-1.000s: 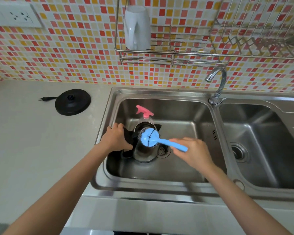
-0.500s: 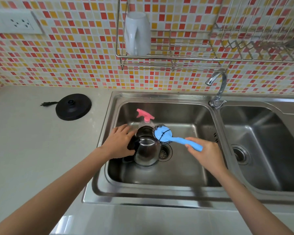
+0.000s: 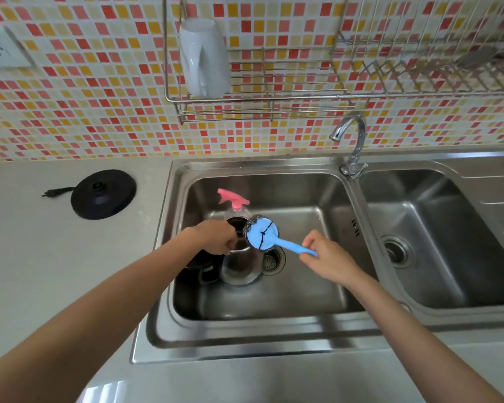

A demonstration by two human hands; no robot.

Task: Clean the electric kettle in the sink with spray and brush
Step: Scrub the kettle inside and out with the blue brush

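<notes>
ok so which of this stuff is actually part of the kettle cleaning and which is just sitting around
In use:
kettle, gripped by the left hand
blue brush, held by the right hand
pink spray bottle
sink

Lying about:
kettle base on the counter
white mug in the wire rack
wall socket
</notes>
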